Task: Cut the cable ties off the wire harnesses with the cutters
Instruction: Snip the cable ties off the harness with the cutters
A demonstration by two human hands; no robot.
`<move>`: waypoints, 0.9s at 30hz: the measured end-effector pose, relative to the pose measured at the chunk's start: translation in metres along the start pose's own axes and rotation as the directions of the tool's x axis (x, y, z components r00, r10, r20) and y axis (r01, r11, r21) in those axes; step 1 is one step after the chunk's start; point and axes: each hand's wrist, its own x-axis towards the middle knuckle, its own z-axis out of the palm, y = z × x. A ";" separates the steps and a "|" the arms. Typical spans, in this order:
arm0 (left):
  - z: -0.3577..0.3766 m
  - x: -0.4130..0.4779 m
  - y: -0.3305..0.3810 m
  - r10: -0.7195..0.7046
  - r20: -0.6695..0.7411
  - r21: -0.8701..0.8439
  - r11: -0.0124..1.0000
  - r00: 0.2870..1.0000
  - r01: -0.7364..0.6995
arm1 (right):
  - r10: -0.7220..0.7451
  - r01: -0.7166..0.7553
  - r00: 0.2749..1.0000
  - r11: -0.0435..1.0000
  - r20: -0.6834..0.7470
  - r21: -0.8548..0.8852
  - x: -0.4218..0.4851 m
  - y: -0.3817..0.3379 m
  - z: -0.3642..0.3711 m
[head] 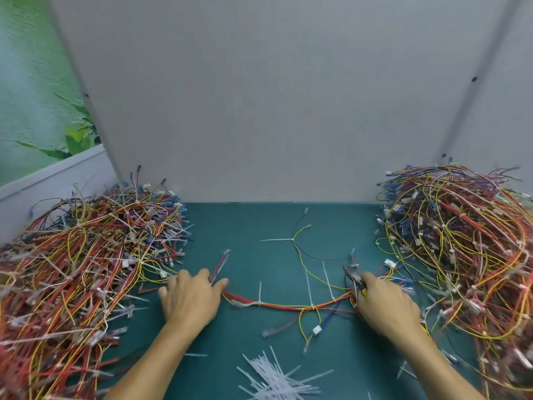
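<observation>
Low centre of frame: harness (288, 306) stretched along counter (259, 226). L grip (190, 298) clamped on red end; R grip (386, 301) clamped on cutters (355, 280) plus other end. Keep taut, snip ties (260, 293) at heads, w/o nicking wires.

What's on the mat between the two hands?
In the head view, a wire harness of red and yellow wires runs from the left hand to the right hand, which holds the cutters; white cable ties stick up from it.

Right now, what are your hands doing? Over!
Left hand holds wire harness, left end. Right hand grips cutters, right end. Cable ties on it, uncut. Wire piles flank both sides.
</observation>
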 end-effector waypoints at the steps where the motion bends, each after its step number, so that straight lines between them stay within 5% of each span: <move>1: 0.001 -0.002 0.000 0.002 -0.017 -0.038 0.999 1.000 -0.002 | -0.005 0.005 1.000 1.000 -0.008 0.001 0.000 0.000 0.002; 5: -0.003 -0.012 0.000 0.064 -0.060 -0.296 0.952 0.996 -0.079 | 0.012 -0.012 1.000 1.000 -0.026 0.019 -0.004 -0.005 0.005; 10: -0.015 -0.017 0.010 0.295 -0.377 -0.545 0.696 0.878 -0.468 | 0.045 -0.044 0.998 0.999 -0.047 0.014 -0.006 -0.013 0.005; 13: -0.012 -0.012 0.014 0.389 -0.390 -0.594 0.587 0.835 -0.551 | 0.059 -0.058 0.998 0.997 -0.034 0.051 -0.004 -0.017 0.006; 16: 0.004 -0.008 0.009 0.432 -0.247 -0.600 0.634 0.867 -0.487 | 0.039 -0.034 0.999 0.989 -0.034 0.144 -0.002 -0.018 0.008; 21: 0.019 -0.010 0.009 0.583 -0.268 -0.501 0.596 0.767 -0.628 | -0.005 0.014 0.999 0.982 -0.050 0.188 0.000 -0.016 0.015; 27: 0.023 -0.013 0.017 0.263 -0.302 -0.437 0.816 0.916 -0.379 | -0.077 0.084 0.996 0.981 -0.047 0.176 0.002 -0.012 0.019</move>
